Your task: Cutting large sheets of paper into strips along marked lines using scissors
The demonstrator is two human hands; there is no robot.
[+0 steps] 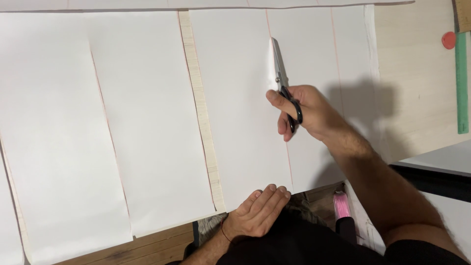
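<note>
Nearest the camera, the left hand (257, 212) is laid flat, fingers together, on the near edge of the white paper (235, 108), apparently to steady it. Scissors (282, 78) are gripped by the right hand (306, 113), fingers clamped through the black handles; blades point far, along a pink line (287, 162).

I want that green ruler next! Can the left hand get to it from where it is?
Probably not easily. The left hand presses the near edge of the white paper, while the green ruler lies far right, beyond the right hand and its scissors.
</note>
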